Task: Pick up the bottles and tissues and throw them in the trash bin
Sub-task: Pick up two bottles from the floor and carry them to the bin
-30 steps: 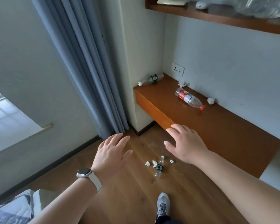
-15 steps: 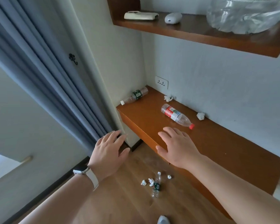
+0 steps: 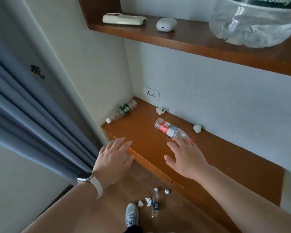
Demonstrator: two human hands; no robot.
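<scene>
a grey-blue curtain [image 3: 23,115] fills the left of the frame, with a small dark hook [image 3: 37,74] on the wall panel beside it. at lower centre left, the left hand [image 3: 113,161], with a pale-strapped watch [image 3: 89,179] on its wrist, is spread flat and grasps nothing, over the front corner of the wooden ledge [image 3: 233,162]. above it in the frame, a green-label bottle [image 3: 123,111] lies on its side against the ledge's left wall. at the bottom centre, on the floor by a grey shoe [image 3: 132,214], a small bottle [image 3: 154,203] lies among three crumpled floor tissues [image 3: 147,201]. in the middle, a corner tissue [image 3: 160,111] sits under the wall socket [image 3: 151,93], and a red-label bottle [image 3: 170,129] lies on the ledge. the right hand [image 3: 186,158] is released, fingers spread, its fingertips at that bottle's neck; i cannot tell whether they touch. just right, a wall tissue [image 3: 197,128] rests against the wall. at the upper right, the trash bin [image 3: 255,26], lined with a clear bag, stands on the upper shelf [image 3: 208,46].
</scene>
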